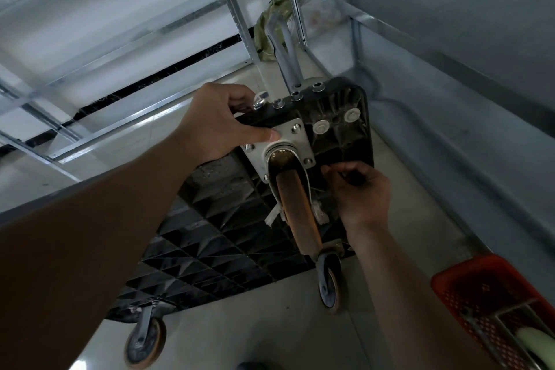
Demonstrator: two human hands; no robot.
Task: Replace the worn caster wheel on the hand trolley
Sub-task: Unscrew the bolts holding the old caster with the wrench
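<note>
The hand trolley (228,228) lies upside down on the floor, its black ribbed underside facing me. A worn orange-brown caster wheel (298,213) stands on a grey mounting plate (292,141) with bolt ends at the corners. My left hand (222,126) grips the trolley's edge, thumb pressing on the plate. My right hand (360,192) sits just right of the caster, fingers curled at the plate's lower right bolt; what they pinch is hidden. White shreds hang at the wheel's axle.
Two more casters (330,285) (145,336) stick up nearer me. The folded handle tubes (282,48) run away beyond the deck. A red mesh basket (492,300) holding a pale wheel sits at the lower right. Metal shelf frames stand left and behind, a grey wall to the right.
</note>
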